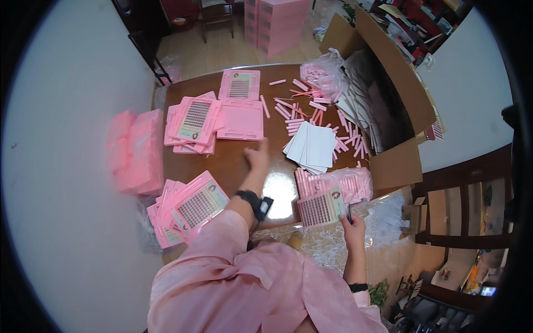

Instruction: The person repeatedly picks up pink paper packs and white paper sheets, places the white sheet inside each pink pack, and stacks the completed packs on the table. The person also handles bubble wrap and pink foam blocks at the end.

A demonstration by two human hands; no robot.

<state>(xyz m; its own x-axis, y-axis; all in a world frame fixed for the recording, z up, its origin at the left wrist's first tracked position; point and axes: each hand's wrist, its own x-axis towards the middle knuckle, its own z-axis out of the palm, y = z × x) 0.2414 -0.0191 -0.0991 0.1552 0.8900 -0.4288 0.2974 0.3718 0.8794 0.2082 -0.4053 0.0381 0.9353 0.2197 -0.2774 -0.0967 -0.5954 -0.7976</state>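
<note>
My right hand (353,228), at the table's front right, grips the edge of a false-eyelash card (321,207) with rows of dark lashes. A thin dark tool (349,212) shows by its fingers; its kind is unclear. My left hand (257,156) is stretched over the table's middle, thumb and fingers apart, just short of an empty pink tray (241,120). Behind that tray lies a pink tray with a lash card (241,85). To its left is a pile of pink lash trays (195,117), and nearer me another pile (199,206).
White cards (313,145) lie among loose pink tubes (355,139). Plastic-wrapped pink tubes (355,183) sit at the right front edge. An open cardboard box (397,161) stands along the right. Pink wrapped packs (145,150) are at the left edge, and pink drawers (283,25) stand beyond.
</note>
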